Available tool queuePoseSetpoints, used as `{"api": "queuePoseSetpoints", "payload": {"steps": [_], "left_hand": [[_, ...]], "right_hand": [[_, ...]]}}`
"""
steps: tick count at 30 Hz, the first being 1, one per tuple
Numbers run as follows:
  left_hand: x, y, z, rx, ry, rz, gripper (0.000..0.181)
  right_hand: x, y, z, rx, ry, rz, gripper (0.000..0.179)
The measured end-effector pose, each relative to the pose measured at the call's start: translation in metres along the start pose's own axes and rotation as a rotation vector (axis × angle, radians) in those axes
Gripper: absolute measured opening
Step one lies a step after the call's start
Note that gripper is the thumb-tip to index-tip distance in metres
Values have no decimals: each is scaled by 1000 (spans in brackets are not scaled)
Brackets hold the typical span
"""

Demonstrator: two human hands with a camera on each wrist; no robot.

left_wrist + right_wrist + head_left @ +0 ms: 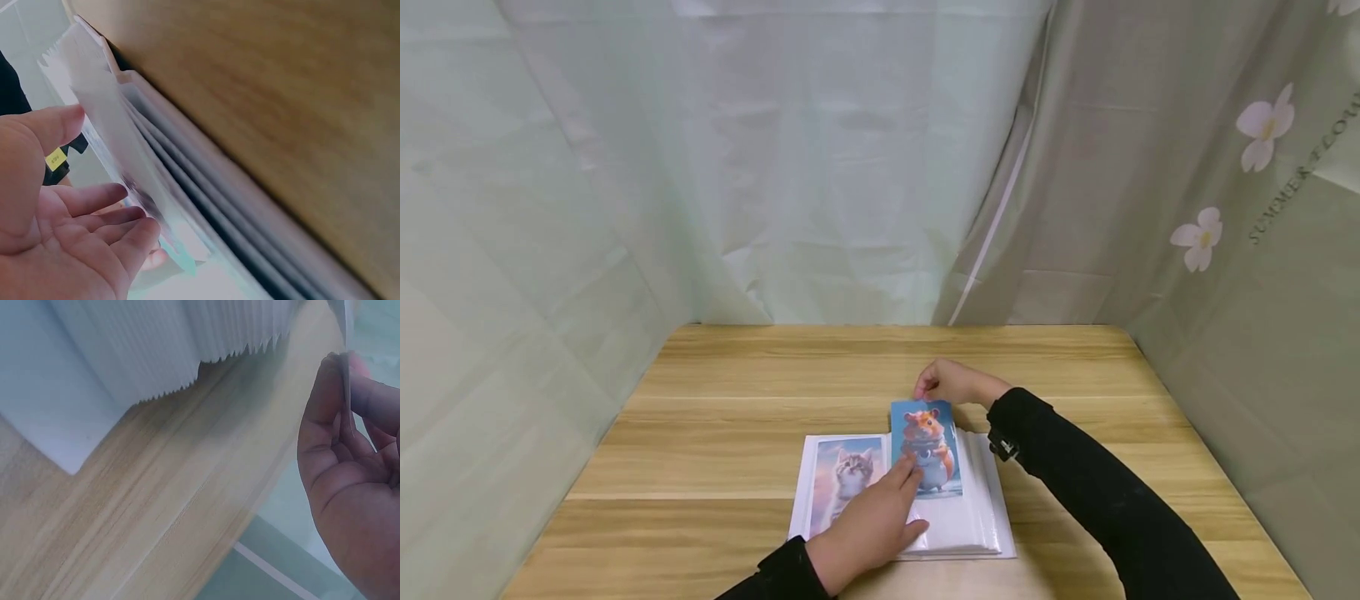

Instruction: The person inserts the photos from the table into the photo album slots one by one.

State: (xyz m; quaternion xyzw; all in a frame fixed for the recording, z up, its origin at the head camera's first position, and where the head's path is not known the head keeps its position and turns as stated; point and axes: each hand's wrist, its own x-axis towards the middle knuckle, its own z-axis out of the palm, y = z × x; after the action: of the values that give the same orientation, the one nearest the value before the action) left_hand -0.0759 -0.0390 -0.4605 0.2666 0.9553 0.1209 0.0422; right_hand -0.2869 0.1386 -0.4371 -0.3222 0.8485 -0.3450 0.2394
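Observation:
A photo album (pixel 1008 533) lies open on the wooden table, with a kitten picture (pixel 850 479) on its left page. Over the right page lies a hamster picture card (pixel 936 467), its top sticking out beyond the album's far edge. I cannot tell whether its lower part is inside the clear sleeve or on top. My right hand (pixel 953 382) pinches the card's top edge between thumb and fingers; the right wrist view shows the thin card (pixel 347 394) edge-on. My left hand (pixel 872 527) rests on the album, its extended fingertips touching the card's left side.
Many stacked album pages (pixel 237 325) fan out at the edge. Wooden tabletop (pixel 737 400) surrounds the album. Pale curtains (pixel 850 167) hang behind and along both sides of the table, with flowers printed at the right.

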Motion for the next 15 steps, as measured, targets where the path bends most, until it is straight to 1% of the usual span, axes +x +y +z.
{"api": "queuePoseSetpoints", "payload": {"steps": [4, 9, 12, 15], "left_hand": [[-3, 2, -3, -19, -26, 13, 76], [-4, 0, -3, -73, -63, 19, 93], [-4, -2, -1, -77, -60, 26, 98], [-5, -2, 0, -85, -53, 31, 98]], "right_hand": [[-2, -2, 1, 6, -24, -21, 15], [-5, -5, 5, -13, -45, -34, 14], [-7, -7, 7, -26, -46, -26, 14], [-8, -9, 9, -33, -47, -9, 14]]}}
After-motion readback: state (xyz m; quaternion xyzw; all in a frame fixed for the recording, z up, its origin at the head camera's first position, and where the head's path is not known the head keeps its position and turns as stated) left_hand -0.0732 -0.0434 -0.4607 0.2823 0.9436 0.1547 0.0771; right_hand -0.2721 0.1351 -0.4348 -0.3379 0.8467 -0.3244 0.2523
